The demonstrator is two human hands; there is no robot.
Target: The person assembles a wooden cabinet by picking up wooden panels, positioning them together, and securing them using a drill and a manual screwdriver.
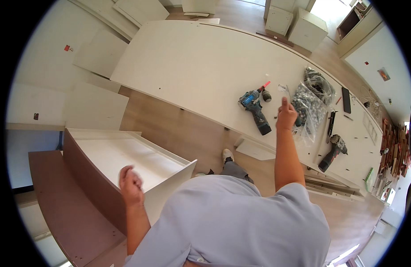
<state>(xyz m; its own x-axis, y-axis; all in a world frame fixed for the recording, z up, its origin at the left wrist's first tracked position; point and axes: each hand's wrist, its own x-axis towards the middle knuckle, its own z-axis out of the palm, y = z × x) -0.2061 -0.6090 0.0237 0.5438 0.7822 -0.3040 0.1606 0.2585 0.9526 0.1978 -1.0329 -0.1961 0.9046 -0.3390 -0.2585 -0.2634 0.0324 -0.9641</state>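
Note:
My right hand [286,116] is over the long white panel, its fingers curled closed beside the clear plastic bags of hardware [308,107]. A thin rod [288,91] shows just beyond its thumb; whether the hand grips it I cannot make out. To the left of that hand lies a blue and black cordless drill [255,111] with a red-tipped front. A small dark round piece [266,96] sits against it. My left hand [131,184], slightly blurred, is curled closed above the edge of a white drawer-like box [121,153] with a brown front. Anything inside its fingers is hidden.
A second cordless drill [333,153] lies at the panel's right, near a black pen-like tool [331,123] and a black phone-like slab [346,100]. The white panel [183,66] spans the middle. White cabinet boxes [307,29] stand behind, and wood scraps [394,151] are piled far right.

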